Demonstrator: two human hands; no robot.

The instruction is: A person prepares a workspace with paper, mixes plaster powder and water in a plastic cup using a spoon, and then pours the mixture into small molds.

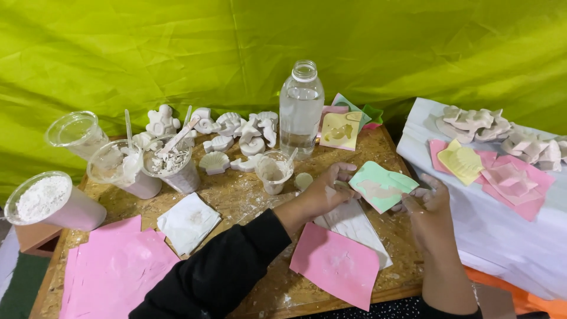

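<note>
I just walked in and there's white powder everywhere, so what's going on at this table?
A person holds a light green mould sheet between the left hand and right hand, above a wooden table. White cast figures lie behind a small plastic cup and a clear bottle. Cups of white powder stand at the left, and pink sheets lie in front.

This looks like a makeshift craft stall or hobby workshop for plaster casting, though little beyond the backdrop shows. A rough chipboard tabletop (236, 195) dusted white carries cups of white powder (44, 201), cast white figurines (236, 133) and soft coloured moulds (339, 130), all set against a draped lime-green cloth (283, 41).
</note>
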